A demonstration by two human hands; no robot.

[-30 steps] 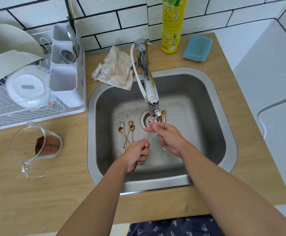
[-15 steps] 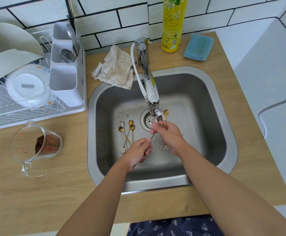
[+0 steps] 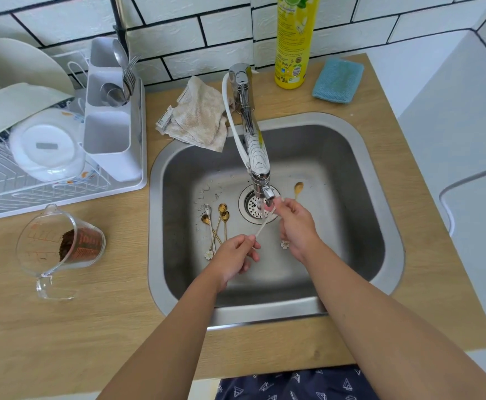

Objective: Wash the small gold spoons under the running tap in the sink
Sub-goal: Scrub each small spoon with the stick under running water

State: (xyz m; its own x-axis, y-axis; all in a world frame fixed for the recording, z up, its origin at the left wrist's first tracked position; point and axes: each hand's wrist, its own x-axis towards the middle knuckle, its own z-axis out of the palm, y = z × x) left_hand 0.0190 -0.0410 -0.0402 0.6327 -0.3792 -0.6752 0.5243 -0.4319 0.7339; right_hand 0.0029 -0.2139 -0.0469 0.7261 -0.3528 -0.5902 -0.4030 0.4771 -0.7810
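My left hand [image 3: 236,256] pinches the handle end of a small gold spoon [image 3: 263,228]. My right hand [image 3: 292,223] rubs that spoon's bowl end right under the tap's spout [image 3: 267,194], above the drain [image 3: 254,204]. Several more gold spoons [image 3: 221,219] with flower-shaped handle ends lie on the sink floor to the left of the drain. Another gold spoon [image 3: 298,187] lies to the right of the drain, partly hidden by my right hand. The steel sink [image 3: 360,180] holds all of them.
A dish rack [image 3: 62,168] with plates and a cutlery holder stands at the left. A glass measuring jug [image 3: 60,249] lies on the wooden counter. A crumpled cloth [image 3: 198,119], a yellow soap bottle [image 3: 293,39] and a blue sponge [image 3: 337,80] sit behind the sink.
My right hand has moved up the spoon to its bowl under the spout. My left hand has slid slightly left along the handle.
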